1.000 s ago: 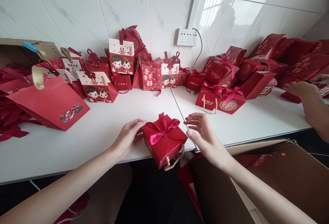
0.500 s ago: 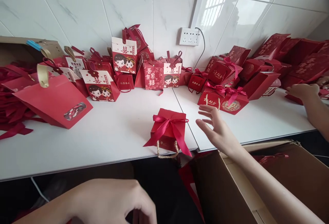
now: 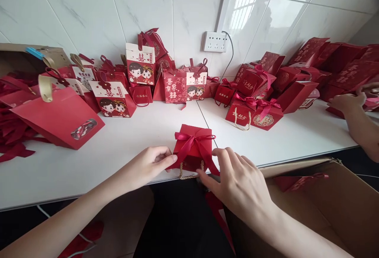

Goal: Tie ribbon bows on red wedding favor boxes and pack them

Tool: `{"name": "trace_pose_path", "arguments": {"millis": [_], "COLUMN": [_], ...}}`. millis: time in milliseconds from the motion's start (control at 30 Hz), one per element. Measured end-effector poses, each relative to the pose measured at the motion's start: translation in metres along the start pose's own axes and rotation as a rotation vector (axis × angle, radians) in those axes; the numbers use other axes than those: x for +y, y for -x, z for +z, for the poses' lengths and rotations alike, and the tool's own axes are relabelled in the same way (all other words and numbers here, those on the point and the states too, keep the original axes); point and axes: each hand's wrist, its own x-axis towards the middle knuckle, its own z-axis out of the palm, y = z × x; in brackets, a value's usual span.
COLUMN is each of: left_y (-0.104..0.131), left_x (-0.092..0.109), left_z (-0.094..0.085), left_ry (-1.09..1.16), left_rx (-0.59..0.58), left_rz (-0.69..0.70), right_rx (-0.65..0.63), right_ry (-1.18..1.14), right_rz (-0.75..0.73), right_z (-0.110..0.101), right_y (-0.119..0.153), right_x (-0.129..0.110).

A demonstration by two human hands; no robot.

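Observation:
A small red gift box [image 3: 194,160] sits at the table's front edge, with a pink-red ribbon [image 3: 189,144] tied in a bow on its top. Its twisted gold cord handle [image 3: 189,177] hangs over the edge towards me. At the box's left side, my left hand [image 3: 152,165] has thumb and fingers closed on the left ribbon tail. My right hand [image 3: 237,181] is at the right tail, thumb and fingers apart, fingertips beside the box's right side.
Decorated red boxes [image 3: 114,100] stand along the tiled wall, with bow-tied boxes [image 3: 254,110] to the right. Loose ribbons [image 3: 14,131] pile up at left. An open carton [image 3: 310,206] is below the table at right. Another person's hand [image 3: 351,102] works at far right.
My left hand has come up from below the table edge to the box's left side. My right hand has moved down and left from the bow-tied boxes to the box's right side.

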Motion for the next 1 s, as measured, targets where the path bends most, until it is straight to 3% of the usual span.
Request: {"name": "trace_pose_path", "arguments": {"millis": [67,167,300,433,500,567,633,700,733,833,900,1000], "left_y": [0.0,0.002,0.005,0.009,0.01,0.01,0.003,-0.01,-0.019,-0.046,-0.06,-0.068], "left_x": [-0.001,-0.003,-0.001,0.006,0.007,0.005,0.003,0.0,-0.001,-0.002,0.001,0.007], "left_z": [0.002,0.005,0.012,0.016,0.014,0.007,-0.002,-0.012,-0.016,-0.022,-0.021,-0.012], "left_ry": [0.042,0.076,0.143,0.119,0.005,-0.14,-0.298,-0.45,-0.502,-0.576,-0.584,-0.556], "left_rx": [-0.013,-0.04,-0.074,-0.11,-0.127,-0.06,0.149,0.368,0.392,0.163,0.035,-0.008], "left_rz": [0.017,0.018,0.005,0.039,0.062,0.102,0.221,0.435,0.549,0.753,0.771,0.721], "right_rx": [-0.035,-0.179,-0.56,-0.877,-0.902,-0.867,-0.831,-0.808,-0.799,-0.788,-0.81,-0.841], "right_ry": [-0.037,-0.338,-0.946,-1.333,-1.422,-1.45,-1.435,-1.413,-1.408,-1.406,-1.376,-1.32], "right_rz": [0.018,0.179,0.519,0.706,0.766,0.801,0.815,0.822,0.826,0.799,0.747,0.69], "right_z": [0.001,0.0,-0.004,-0.007,-0.007,-0.005,-0.003,-0.001,-0.001,-0.002,-0.003,-0.004], "right_y": [-0.003,-0.009,-0.019,-0.023,-0.021,-0.019,-0.018,-0.019,-0.02,-0.022,-0.022,-0.019], "right_x": [0.002,0.012,0.03,0.037,0.038,0.04,0.042,0.043,0.043,0.043,0.042,0.041]}}
